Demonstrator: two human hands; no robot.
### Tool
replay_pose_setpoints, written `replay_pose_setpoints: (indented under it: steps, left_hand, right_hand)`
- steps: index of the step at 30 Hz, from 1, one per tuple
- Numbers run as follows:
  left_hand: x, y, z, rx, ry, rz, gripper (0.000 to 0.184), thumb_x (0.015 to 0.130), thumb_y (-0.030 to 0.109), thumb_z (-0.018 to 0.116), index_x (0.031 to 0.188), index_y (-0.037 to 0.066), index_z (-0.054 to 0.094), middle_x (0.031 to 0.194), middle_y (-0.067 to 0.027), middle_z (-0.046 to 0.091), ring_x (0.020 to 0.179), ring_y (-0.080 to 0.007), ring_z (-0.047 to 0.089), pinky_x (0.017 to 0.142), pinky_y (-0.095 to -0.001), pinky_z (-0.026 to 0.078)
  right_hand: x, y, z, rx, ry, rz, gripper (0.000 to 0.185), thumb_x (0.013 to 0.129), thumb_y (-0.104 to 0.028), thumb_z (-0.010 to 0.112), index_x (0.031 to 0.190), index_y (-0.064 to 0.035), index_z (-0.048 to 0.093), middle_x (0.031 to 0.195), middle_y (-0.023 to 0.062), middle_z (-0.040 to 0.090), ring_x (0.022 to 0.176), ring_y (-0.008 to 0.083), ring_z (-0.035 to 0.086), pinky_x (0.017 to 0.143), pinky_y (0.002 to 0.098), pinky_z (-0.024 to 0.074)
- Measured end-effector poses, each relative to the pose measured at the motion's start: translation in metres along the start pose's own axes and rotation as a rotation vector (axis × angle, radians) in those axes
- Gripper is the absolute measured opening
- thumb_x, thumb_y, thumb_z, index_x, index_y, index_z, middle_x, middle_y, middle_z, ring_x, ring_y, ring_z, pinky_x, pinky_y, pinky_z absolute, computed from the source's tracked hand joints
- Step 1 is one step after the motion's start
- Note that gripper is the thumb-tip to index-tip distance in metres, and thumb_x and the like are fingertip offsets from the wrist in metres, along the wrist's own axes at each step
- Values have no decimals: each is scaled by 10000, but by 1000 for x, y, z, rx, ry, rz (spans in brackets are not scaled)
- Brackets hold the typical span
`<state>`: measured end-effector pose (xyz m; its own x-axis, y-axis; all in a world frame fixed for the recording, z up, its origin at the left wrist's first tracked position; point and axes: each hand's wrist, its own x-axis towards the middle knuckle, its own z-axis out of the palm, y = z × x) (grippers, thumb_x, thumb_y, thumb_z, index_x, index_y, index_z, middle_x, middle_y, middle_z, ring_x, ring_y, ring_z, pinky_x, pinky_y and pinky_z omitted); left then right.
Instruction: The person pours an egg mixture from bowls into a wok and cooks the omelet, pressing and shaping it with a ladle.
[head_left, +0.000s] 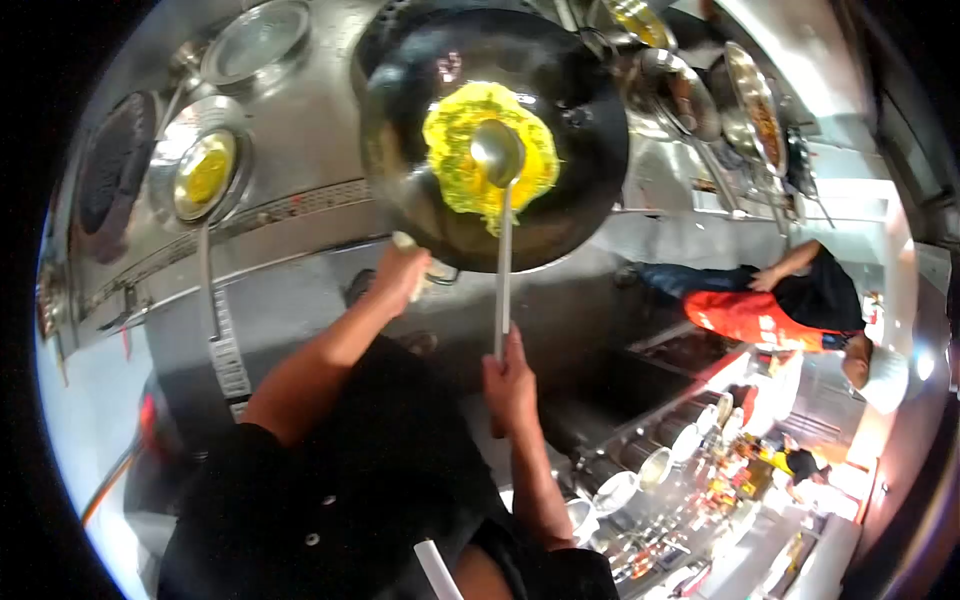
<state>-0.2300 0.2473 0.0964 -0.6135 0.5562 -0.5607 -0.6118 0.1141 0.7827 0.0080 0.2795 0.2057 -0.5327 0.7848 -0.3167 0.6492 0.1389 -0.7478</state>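
Observation:
A large dark wok sits on the range in front of me, with a yellow-green egg mixture spread in its middle. My right hand is closed around the long handle of a metal ladle. The ladle's bowl rests on the egg. At the wok's near left rim, my left hand is closed on a pale folded cloth by the wok's loop handle. My fingers hide part of that grip.
To the left, a long-handled ladle or strainer lies over a bowl holding yellow liquid. A round lid-like pan stands beyond. Metal bowls are at right. Behind, a person in a red apron stands near a counter with containers.

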Motion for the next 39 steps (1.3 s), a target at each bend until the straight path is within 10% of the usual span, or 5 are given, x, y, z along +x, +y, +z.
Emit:
replay_pose_setpoints:
  steps: [27, 39]
  left_hand:
    - [-6, 7, -6, -63, -117, -64, 181, 757, 50, 597, 932, 23, 563, 776, -42, 568, 679, -140, 557, 562, -334, 452]
    - [-13, 20, -4, -35, -143, -99, 280, 771, 105, 622, 1006, 52, 480, 835, -72, 503, 688, -170, 531, 452, -355, 426]
  right_hand:
    - [6, -50, -40, 801, -303, 465, 540, 947, -79, 527, 1462, -140, 376, 656, -11, 442, 482, 74, 427, 437, 222, 379]
    - [14, -57, -17, 492, -332, 311, 589, 950, -79, 537, 1494, -72, 310, 655, 0, 502, 496, 82, 480, 448, 245, 412]
